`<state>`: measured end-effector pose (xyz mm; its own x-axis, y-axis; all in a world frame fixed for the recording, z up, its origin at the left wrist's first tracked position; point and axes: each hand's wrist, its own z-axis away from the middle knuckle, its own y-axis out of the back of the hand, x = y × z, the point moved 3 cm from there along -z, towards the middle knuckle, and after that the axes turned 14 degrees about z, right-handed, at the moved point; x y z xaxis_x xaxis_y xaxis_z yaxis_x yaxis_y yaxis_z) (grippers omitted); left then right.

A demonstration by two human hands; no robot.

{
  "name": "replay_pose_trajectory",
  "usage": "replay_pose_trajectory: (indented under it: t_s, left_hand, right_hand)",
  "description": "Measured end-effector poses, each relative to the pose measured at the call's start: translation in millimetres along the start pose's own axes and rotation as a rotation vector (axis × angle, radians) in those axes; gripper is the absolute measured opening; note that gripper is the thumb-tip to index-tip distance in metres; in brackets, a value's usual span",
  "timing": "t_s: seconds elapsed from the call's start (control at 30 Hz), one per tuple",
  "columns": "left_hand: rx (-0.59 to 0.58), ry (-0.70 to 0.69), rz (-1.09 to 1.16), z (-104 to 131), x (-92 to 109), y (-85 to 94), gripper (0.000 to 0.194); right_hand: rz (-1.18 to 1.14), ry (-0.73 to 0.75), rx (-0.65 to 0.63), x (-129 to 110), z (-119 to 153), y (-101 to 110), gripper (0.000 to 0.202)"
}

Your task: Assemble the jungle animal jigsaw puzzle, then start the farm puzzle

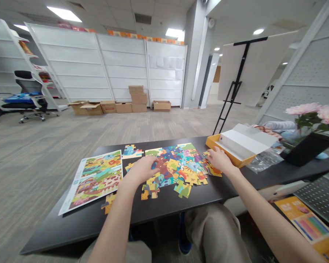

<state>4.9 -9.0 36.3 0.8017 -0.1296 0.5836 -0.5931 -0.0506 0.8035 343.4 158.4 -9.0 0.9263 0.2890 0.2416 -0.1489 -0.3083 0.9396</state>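
Colourful jigsaw pieces (192, 176) lie heaped and partly joined on a dark table (98, 220). My left hand (144, 168) is over the left side of the puzzle, its fingers bent around something I cannot make out. At the right end of the pieces, my right hand (218, 157) touches the pieces by the yellow box (242, 162), fingers bent down; what they grip is too small to tell. A printed picture sheet (98, 179) lies left of my left hand. One joined group of pieces (132, 150) sits beyond that hand.
White paper stands in the yellow box. Clear plastic wrap (264, 160) and a black vase (308, 148) with pink flowers are at the right. Beyond the table are a black easel stand (234, 87), cardboard boxes (138, 98) and an office chair (30, 93).
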Motion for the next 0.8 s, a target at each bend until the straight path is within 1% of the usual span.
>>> replay_pose_trajectory:
  t_s: [0.03,0.1,0.17,0.2,0.27,0.33,0.43,0.57,0.8]
  left_hand:
    - [-0.033,-0.030,0.007,-0.9,7.6,-6.8,0.029]
    - [-0.099,-0.060,-0.013,-1.9,21.5,-20.1,0.025]
    - [-0.170,-0.073,-0.055,-1.4,33.3,-32.0,0.025]
    - [-0.187,-0.073,-0.077,-0.8,37.9,-36.5,0.027]
    - [-0.200,-0.070,-0.119,0.7,44.1,-42.4,0.029]
    - [-0.200,-0.068,-0.145,2.5,46.7,-45.3,0.026]
    - [-0.208,-0.065,-0.144,5.0,45.7,-46.8,0.022]
    - [-0.188,-0.057,-0.122,6.7,40.6,-46.8,0.024]
    - [-0.197,-0.065,-0.170,5.5,33.0,-43.8,0.025]
  right_hand:
    - [-0.019,0.020,0.058,-2.8,5.7,5.0,0.033]
    - [-0.105,0.131,0.130,-9.9,18.8,12.8,0.031]
    - [-0.194,0.302,0.128,-17.9,33.8,17.0,0.028]
    - [-0.219,0.376,0.117,-21.3,41.5,18.1,0.026]
    - [-0.230,0.459,0.099,-25.6,55.1,19.6,0.024]
    - [-0.209,0.485,0.089,-27.2,64.2,21.2,0.026]
    - [-0.150,0.511,0.083,-27.6,68.5,24.9,0.028]
    - [-0.112,0.543,0.089,-29.3,64.1,29.4,0.026]
    - [-0.122,0.586,0.071,-40.3,54.7,27.6,0.030]
